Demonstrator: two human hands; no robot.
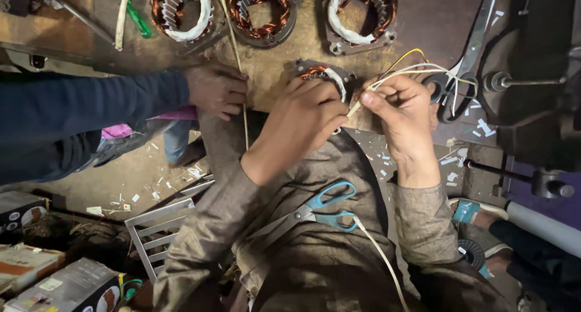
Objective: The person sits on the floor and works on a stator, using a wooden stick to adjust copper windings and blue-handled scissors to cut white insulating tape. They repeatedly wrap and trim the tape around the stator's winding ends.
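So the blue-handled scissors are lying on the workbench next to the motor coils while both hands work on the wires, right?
Not quite. The head view shows the blue-handled scissors lying in the person's lap, not on the workbench. Both hands, left and right, do work on the wires.

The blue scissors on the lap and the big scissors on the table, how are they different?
The blue-handled scissors lie on the person's lap, while the dark scissors lie on the workbench. The blue-handled scissors have bright blue loops; the dark scissors have black ones. The dark scissors look longer. Both pairs lie flat with no hand on them.
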